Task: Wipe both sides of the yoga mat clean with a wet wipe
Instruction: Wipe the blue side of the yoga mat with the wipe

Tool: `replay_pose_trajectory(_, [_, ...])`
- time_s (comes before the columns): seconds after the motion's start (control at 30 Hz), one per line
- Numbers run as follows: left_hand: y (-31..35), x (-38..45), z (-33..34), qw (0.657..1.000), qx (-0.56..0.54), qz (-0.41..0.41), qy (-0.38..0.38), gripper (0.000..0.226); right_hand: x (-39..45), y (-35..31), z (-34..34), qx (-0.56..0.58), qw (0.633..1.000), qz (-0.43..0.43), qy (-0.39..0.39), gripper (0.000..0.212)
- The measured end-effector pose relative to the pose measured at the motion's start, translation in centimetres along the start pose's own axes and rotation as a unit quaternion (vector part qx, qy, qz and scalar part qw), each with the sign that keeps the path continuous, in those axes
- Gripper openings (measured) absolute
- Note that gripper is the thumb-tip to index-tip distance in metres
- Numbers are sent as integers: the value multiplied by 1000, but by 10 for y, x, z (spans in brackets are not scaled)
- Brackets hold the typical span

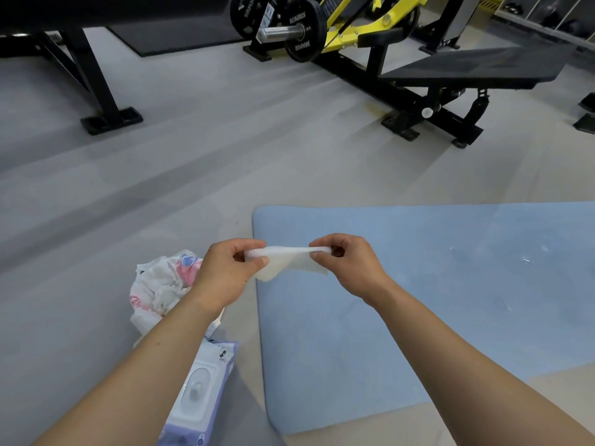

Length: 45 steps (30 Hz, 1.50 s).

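The left hand (pixel 225 272) and right hand (pixel 347 265) are each pinching an end of the wet wipe (pixel 289 260), stretching it above the near-left corner of the yoga mat (pixel 434 284). Pulling harder is likely risking a tear. The mat is lying flat, its long axis running rightward out of view.

I see a smooth grey gym floor (pixel 193 175) filling most of the frame, with faint paler streaks running across it diagonally. At the upper right stands a black-and-yellow steel weight machine (pixel 380 43), carrying round black weight plates (pixel 302 30) on a chrome sleeve, with a flat black footplate (pixel 476 64) beside it. At the upper left a black steel frame leg (pixel 96 75) rests on a bolted foot. A dark rubber floor mat (pixel 180 37) lies along the top centre.
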<state>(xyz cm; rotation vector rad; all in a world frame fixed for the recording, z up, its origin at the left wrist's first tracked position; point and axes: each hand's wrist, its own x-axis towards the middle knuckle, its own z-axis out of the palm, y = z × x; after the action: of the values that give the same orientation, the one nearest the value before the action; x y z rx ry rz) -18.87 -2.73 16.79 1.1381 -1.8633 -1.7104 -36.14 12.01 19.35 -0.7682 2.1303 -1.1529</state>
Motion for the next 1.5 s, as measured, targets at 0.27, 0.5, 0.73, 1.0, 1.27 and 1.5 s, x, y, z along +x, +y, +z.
replay_pose_trajectory(0.27, [-2,0,-1,995,-76,-52,-39,13,0,6,-6,79,996,25,-24,19])
replay_pose_trajectory(0.5, [-4,1,9,991,-102,-87,-24,16,-3,3,7,136,988,73,-12,21])
replay_pose_trajectory(0.73, [-5,1,18,995,-69,-70,12,25,-3,-1,27,-31,995,64,76,18])
replay_pose_trajectory(1.0, [5,-9,36,989,46,64,123,24,-6,-7,51,-134,973,-20,185,9])
replay_pose_trajectory(1.27, [6,-11,39,989,26,105,96,23,-10,-13,61,-8,990,-20,139,14])
replay_pose_trajectory(1.5, [4,-15,43,987,57,144,31,24,-11,-19,60,285,957,52,26,30])
